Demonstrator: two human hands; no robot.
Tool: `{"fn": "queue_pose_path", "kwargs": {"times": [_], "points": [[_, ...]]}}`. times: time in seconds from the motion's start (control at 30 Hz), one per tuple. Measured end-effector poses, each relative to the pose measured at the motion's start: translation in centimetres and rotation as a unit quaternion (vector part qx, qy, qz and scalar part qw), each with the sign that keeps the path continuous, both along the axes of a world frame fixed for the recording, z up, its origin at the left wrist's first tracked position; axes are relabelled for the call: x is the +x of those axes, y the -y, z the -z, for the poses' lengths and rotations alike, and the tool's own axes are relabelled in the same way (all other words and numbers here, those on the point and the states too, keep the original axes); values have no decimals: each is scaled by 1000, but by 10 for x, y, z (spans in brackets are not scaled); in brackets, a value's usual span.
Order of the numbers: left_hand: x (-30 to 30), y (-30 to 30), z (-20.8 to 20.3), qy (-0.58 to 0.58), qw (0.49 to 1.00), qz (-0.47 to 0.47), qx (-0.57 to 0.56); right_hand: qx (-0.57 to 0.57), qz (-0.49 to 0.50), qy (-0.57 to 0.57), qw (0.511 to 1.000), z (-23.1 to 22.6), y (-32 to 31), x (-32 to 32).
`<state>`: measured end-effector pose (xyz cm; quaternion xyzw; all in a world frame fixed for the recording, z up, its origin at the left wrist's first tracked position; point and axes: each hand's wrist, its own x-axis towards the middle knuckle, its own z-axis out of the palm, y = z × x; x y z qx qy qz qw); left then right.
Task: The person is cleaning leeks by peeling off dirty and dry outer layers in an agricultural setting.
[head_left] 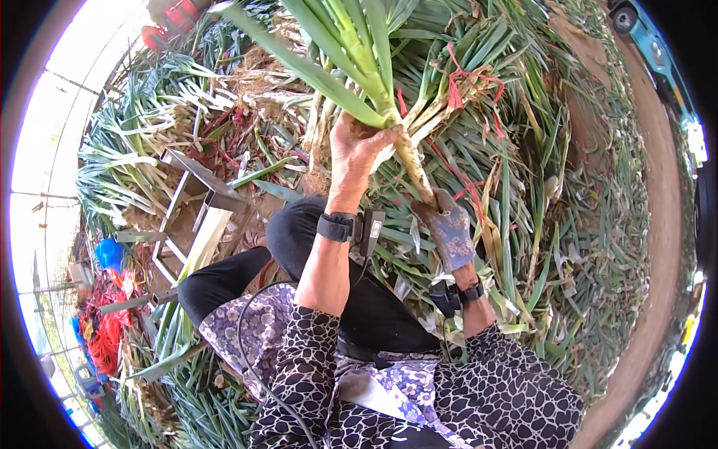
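A large green onion (410,161) slants in front of me, its leaves fanning toward the upper left and its pale stalk pointing down to the right. My bare left hand (353,153) is wrapped around it just below the leaves. At the lower end of the stalk is my right hand (446,228) in a flower-patterned glove, its fingers closed on the root end, which they hide. Right behind the stalk lies a heap of green onions (516,217), some tied with red string (456,86).
To the left stands a metal frame (213,191) beside my bent knees. More onions with white stalks (149,135) are piled at the far left. A tangle of red string (111,337) and a blue object (109,254) sit at the left edge. A dirt track (662,194) curves along the right.
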<state>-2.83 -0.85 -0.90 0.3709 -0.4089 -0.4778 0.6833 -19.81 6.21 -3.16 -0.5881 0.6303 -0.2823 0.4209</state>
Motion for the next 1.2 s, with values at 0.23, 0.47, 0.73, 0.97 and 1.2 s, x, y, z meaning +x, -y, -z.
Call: {"fn": "queue_pose_path", "kwargs": {"times": [0.23, 0.47, 0.73, 0.97, 1.2], "points": [[-42, 7, 33, 578, 812, 87, 7, -205, -90, -110, 968, 96, 41, -14], [-27, 14, 22, 335, 919, 30, 204, -28, -28, -82, 996, 71, 27, -20], [-3, 23, 26, -229, 960, 77, 144, -128, -95, -200, 967, 14, -29, -33], [7, 11, 10, -243, 966, 66, 59, -144, 129, 155, 969, -10, -12, -33], [2, 6, 10, -219, 970, 47, 96, 81, -145, 440, 883, -66, 61, 38]]}}
